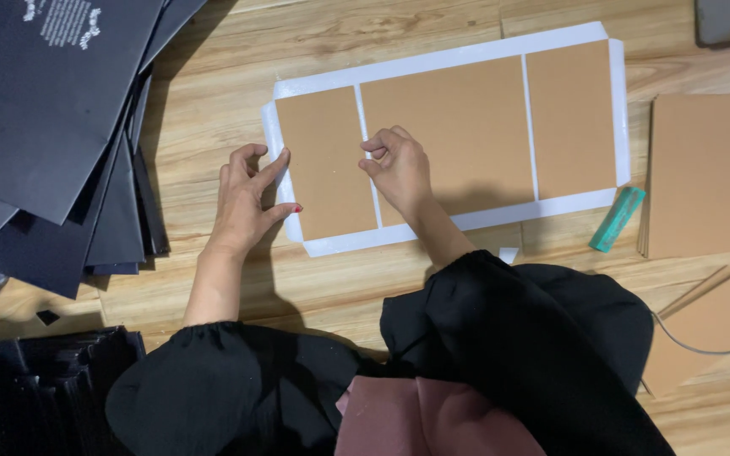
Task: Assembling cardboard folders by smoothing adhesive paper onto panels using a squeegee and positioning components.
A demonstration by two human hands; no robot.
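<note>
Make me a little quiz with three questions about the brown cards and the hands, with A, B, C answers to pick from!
1. Where does the teal block lie?
A. Right of the white sheet's lower right corner
B. On the black stack
C. Under the left hand

2. How many brown cardboard panels lie on the white sheet?
A. One
B. Three
C. Five

3. What is the right hand doing?
A. Holding the teal block
B. Lying flat on the floor
C. Pressing with bent fingers at the gap between the left and middle panels

Answers:
1 A, the block rests on the wooden floor just off that corner.
2 B, one narrow, one wide, one narrow, side by side.
3 C, its fingers curl at that white strip, while the left hand touches the sheet's left edge.
</note>
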